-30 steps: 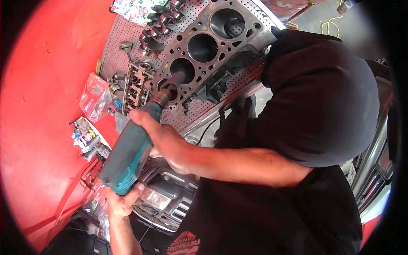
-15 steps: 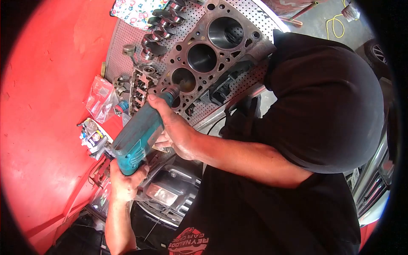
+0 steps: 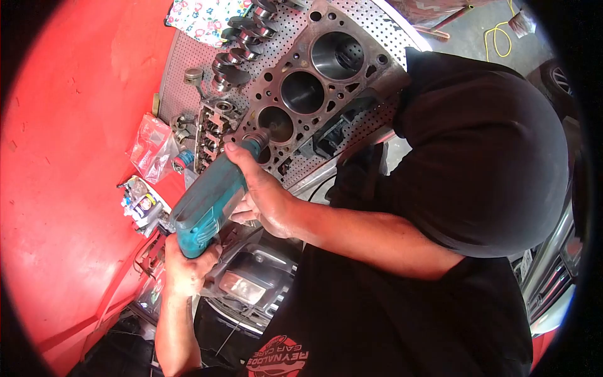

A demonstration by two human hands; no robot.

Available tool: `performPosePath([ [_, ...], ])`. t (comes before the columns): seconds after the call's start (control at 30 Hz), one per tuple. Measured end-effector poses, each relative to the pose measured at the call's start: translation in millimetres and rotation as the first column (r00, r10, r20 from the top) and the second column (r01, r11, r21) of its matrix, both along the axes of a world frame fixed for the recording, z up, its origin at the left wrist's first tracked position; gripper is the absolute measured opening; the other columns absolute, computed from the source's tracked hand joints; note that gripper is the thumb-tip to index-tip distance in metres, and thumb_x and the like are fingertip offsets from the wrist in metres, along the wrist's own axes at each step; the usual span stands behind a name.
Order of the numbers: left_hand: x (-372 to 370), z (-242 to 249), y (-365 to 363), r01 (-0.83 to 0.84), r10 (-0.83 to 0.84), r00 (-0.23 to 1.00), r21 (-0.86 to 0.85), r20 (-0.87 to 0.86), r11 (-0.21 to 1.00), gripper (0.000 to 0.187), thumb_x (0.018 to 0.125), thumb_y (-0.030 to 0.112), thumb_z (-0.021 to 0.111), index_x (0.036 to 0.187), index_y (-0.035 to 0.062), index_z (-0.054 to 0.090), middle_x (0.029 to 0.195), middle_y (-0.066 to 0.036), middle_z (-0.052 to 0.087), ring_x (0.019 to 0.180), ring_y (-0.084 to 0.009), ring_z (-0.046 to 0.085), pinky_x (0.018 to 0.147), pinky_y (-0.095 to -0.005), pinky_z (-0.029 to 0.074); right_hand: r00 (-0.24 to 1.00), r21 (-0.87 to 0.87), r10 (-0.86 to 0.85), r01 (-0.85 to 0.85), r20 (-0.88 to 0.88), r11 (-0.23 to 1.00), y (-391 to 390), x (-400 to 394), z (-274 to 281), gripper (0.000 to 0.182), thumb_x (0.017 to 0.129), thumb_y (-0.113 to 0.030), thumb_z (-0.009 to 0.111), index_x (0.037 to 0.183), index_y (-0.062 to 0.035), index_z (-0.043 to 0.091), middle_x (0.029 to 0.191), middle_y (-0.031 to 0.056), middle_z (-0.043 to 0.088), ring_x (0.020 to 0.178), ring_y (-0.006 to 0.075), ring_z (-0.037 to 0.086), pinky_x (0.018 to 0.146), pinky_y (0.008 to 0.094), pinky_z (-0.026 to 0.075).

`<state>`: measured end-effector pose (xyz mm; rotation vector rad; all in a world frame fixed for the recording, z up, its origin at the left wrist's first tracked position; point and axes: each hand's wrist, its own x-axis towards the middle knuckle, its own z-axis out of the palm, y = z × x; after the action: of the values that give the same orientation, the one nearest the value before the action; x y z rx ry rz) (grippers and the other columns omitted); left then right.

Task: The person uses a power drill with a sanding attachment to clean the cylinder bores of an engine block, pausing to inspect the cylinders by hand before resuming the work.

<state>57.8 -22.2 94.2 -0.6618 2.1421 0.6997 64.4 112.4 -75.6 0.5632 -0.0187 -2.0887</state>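
A teal power drill [image 3: 210, 191] lies slanted across the middle, its chuck [image 3: 256, 138] at the rim of one bore [image 3: 275, 124] of an engine block [image 3: 300, 131]. What the drill drives inside that dark bore is hard to make out. My left hand [image 3: 186, 267] wraps the drill's rear handle. Nearer the chuck, my right hand [image 3: 260, 195] grips the front of the drill body, thumb on top and some fingers underneath. Beside the block sit a cylinder head [image 3: 210, 138] and a crankshaft [image 3: 235, 53].
The block stands on a perforated metal table [image 3: 182, 56] with a flowered cloth [image 3: 198, 22] and a piston [image 3: 193, 76]. Plastic packaging [image 3: 151, 147] and a bottle [image 3: 146, 202] lie left, near a red surface [image 3: 63, 157]. A car headlight [image 3: 242, 287] is below. A yellow cable [image 3: 496, 41] lies on the floor.
The view has shifted slightly, so the block and table parts appear a little lower and further right. Both hands keep their hold on the drill, whose chuck stays at the same bore.
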Motion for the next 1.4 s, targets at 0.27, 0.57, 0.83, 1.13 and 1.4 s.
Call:
performPosePath([
  [0.27,-3.3,20.0,11.6,-0.111,0.110,0.994,-0.026,-0.005,0.994,0.028,0.077,-0.001,0.070,0.106,-0.0028,0.070,0.090,-0.004,0.071,0.078,-0.0128,0.064,0.074,-0.0279,0.052,0.998,-0.140,0.016,-0.025,-0.061,0.990,6.1,-2.3,11.7,0.105,0.083,-0.087,0.043,0.152,-0.0088,0.035,0.151,0.0209,0.046,0.140,0.0395,0.043,0.116,0.0612,0.022],
  [0.57,-2.4,-8.1,-0.9,-0.036,0.035,0.999,0.027,0.014,0.999,0.017,0.076,-0.001,0.070,0.093,-0.0001,0.067,0.082,-0.001,0.067,0.071,-0.0097,0.060,0.065,-0.0272,0.048,0.997,0.030,-0.029,0.027,0.076,0.999,2.9,1.0,3.9,0.099,0.084,-0.086,0.043,0.147,-0.0099,0.042,0.147,0.0159,0.049,0.136,0.0365,0.045,0.114,0.0580,0.025],
  [0.83,1.5,17.3,6.5,-0.139,0.142,0.989,0.062,-0.048,0.988,0.022,0.077,-0.004,0.068,0.098,-0.0036,0.067,0.081,-0.003,0.067,0.068,-0.0113,0.061,0.063,-0.0262,0.049,0.994,-0.132,-0.046,0.032,-0.103,0.991,7.7,7.9,14.3,0.090,0.086,-0.076,0.056,0.148,-0.0124,0.042,0.145,0.0128,0.050,0.136,0.0321,0.043,0.113,0.0562,0.027],
  [1.13,-1.7,-21.6,3.2,-0.067,0.069,0.997,0.078,-0.027,0.995,0.016,0.080,-0.002,0.067,0.097,-0.0018,0.068,0.080,-0.001,0.066,0.070,-0.0095,0.059,0.062,-0.0264,0.047,0.996,-0.053,-0.069,0.066,-0.055,0.996,-2.5,15.8,-7.2,0.089,0.084,-0.072,0.064,0.145,-0.0093,0.046,0.146,0.0125,0.049,0.136,0.0304,0.042,0.112,0.0526,0.031],
  [1.4,-1.7,-39.9,-3.4,-0.027,0.029,0.999,0.066,-0.016,0.997,0.009,0.080,0.002,0.068,0.089,-0.0007,0.067,0.071,0.002,0.062,0.063,-0.0078,0.054,0.058,-0.0268,0.043,0.992,-0.008,-0.125,0.125,-0.001,0.992,0.8,15.1,-7.7,0.085,0.085,-0.071,0.062,0.143,-0.0097,0.048,0.136,0.0105,0.058,0.129,0.0266,0.049,0.110,0.0490,0.032],
])
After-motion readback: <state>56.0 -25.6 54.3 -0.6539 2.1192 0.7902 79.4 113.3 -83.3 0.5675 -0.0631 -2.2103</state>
